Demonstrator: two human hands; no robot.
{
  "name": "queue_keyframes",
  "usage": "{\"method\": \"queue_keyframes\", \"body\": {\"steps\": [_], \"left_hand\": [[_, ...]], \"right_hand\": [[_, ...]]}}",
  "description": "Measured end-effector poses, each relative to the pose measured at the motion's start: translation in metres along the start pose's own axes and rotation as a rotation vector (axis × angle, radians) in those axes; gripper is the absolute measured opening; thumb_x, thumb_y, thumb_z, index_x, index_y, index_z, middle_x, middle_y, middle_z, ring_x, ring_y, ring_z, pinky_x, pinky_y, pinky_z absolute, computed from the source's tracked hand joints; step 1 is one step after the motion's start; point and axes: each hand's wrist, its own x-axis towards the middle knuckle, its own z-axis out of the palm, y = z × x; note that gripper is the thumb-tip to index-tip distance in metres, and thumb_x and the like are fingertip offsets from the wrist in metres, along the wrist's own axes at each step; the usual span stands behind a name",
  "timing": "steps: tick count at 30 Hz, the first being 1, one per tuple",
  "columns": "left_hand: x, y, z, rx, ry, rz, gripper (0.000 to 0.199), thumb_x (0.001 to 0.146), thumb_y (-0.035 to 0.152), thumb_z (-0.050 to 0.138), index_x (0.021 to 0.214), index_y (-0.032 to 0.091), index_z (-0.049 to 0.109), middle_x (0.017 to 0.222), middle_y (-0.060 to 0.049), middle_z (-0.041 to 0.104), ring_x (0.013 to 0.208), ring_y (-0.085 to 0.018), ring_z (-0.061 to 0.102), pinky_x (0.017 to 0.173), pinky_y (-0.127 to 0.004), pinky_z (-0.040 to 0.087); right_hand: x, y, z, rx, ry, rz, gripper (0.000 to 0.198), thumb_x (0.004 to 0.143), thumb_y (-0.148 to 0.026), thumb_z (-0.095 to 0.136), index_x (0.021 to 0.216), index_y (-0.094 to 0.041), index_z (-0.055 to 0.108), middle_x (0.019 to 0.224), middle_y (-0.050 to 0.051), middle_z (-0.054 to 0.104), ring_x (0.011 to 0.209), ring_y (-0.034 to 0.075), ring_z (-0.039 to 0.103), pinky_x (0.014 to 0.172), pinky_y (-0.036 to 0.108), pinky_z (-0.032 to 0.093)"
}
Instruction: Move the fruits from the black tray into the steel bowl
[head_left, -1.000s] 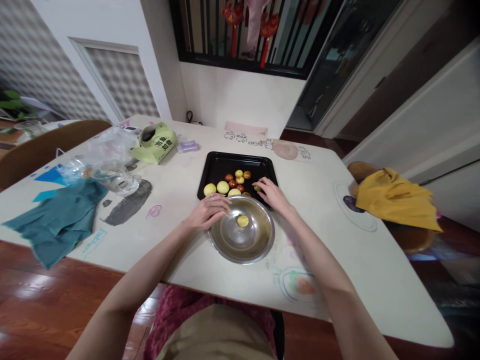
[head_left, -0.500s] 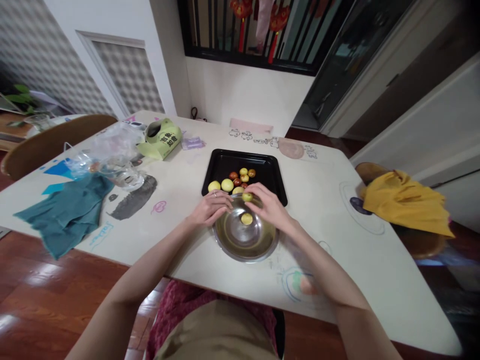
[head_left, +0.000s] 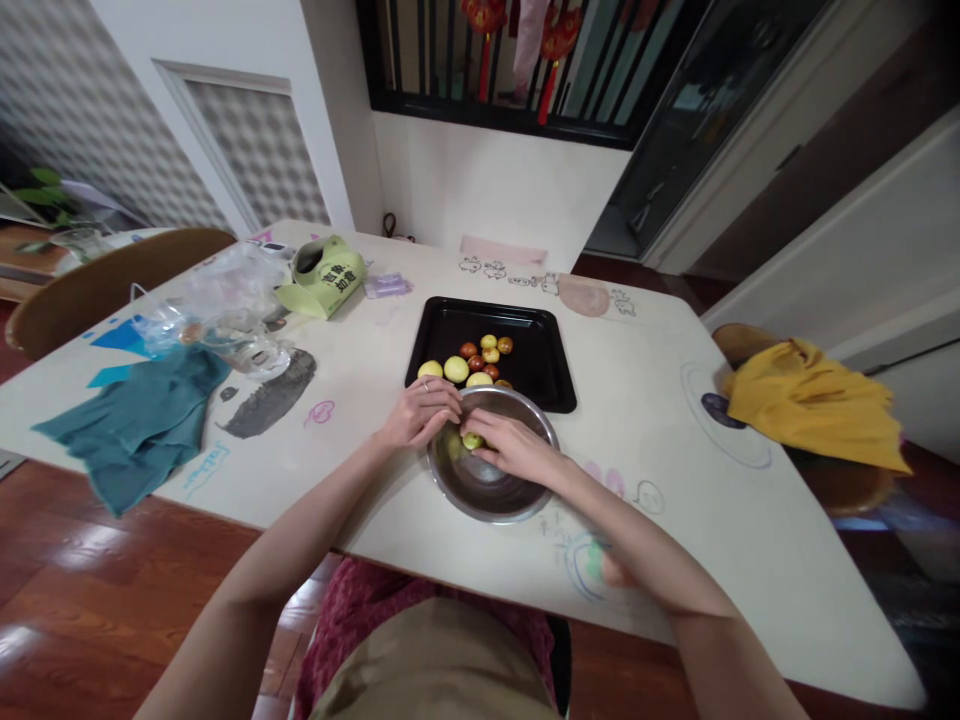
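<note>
A shiny steel bowl stands on the table in front of me. My left hand, with a ring on one finger, holds the bowl's left rim between its fingers and thumb. Inside the bowl, my right hand is closed around a small yellow-green fruit, low on the left side; its fingers partly cover it. Behind the bowl, a black baking tray carries several fruits: small red-brown and yellow ones and larger pale yellow ones. The bowl hides the tray's near edge.
To the left lie a teal cloth, a clear glass cup, crumpled clear plastic and a green carton. A purple packet is near the carton. A yellow cloth hangs over a chair at right.
My right hand has moved from above the bowl's far rim down and left into the bowl with the fruit. The yellow shape seen mid-bowl earlier no longer shows. My left hand stays at the rim.
</note>
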Motion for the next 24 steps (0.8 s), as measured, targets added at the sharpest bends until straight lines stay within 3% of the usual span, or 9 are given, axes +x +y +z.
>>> {"method": "queue_keyframes", "body": {"steps": [9, 14, 20, 24], "left_hand": [[0.001, 0.001, -0.002, 0.014, -0.024, -0.013, 0.045, 0.112, 0.029, 0.036, 0.091, 0.019, 0.074, 0.092, -0.007, 0.080, 0.103, -0.023, 0.072, 0.097, -0.043, 0.050], [-0.001, 0.000, 0.000, -0.017, -0.020, -0.010, 0.043, 0.112, 0.030, 0.038, 0.091, 0.019, 0.074, 0.092, -0.008, 0.080, 0.103, -0.024, 0.071, 0.098, -0.043, 0.050], [-0.004, -0.005, 0.006, -0.039, 0.008, -0.040, 0.044, 0.112, 0.033, 0.038, 0.095, 0.019, 0.075, 0.095, -0.008, 0.080, 0.105, -0.025, 0.071, 0.099, -0.044, 0.049], [-0.002, -0.005, 0.002, -0.064, -0.077, -0.117, 0.046, 0.112, 0.035, 0.034, 0.112, 0.018, 0.077, 0.112, -0.012, 0.079, 0.116, -0.028, 0.068, 0.106, -0.048, 0.047]], "right_hand": [[0.000, 0.002, -0.004, 0.007, 0.002, 0.013, 0.026, 0.092, -0.013, 0.074, 0.115, -0.021, 0.065, 0.117, 0.010, 0.069, 0.111, 0.027, 0.069, 0.096, 0.037, 0.056], [-0.002, 0.009, -0.026, 0.045, 0.184, 0.014, 0.020, 0.102, -0.029, 0.066, 0.121, -0.023, 0.067, 0.122, 0.011, 0.071, 0.115, 0.028, 0.068, 0.102, 0.042, 0.056], [-0.011, 0.056, -0.045, -0.045, 0.461, 0.171, 0.027, 0.108, -0.026, 0.048, 0.122, -0.024, 0.071, 0.119, 0.012, 0.071, 0.114, 0.029, 0.068, 0.103, 0.047, 0.057], [-0.019, 0.092, -0.044, -0.067, 0.351, 0.196, 0.036, 0.106, -0.023, 0.048, 0.135, -0.029, 0.070, 0.134, 0.011, 0.068, 0.126, 0.030, 0.065, 0.113, 0.054, 0.054]]}}
